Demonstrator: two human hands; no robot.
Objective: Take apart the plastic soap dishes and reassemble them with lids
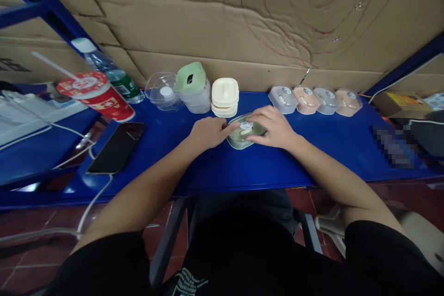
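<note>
A small see-through greenish container (240, 142) with a lid lies on the blue table in front of me, a pale tab and a white label on its top. My left hand (209, 131) holds its left side, the thumb stretched onto the lid's edge and the other fingers curled out of sight. From the right, my right hand (274, 126) grips the container, its thumb near the pale tab and its fingers over the far edge. Just behind stands a stack of cream lids (225, 95), beside a clear tub with a green top (191, 85).
Several lidded boxes, a grey one (283, 98) first, line the back right. At left are a clear plastic lid (161, 90), water bottle (120, 76), red cup (107, 99) and black phone (118, 148). Cardboard (208, 23) walls the back. A blurred-out item (394, 146) lies far right.
</note>
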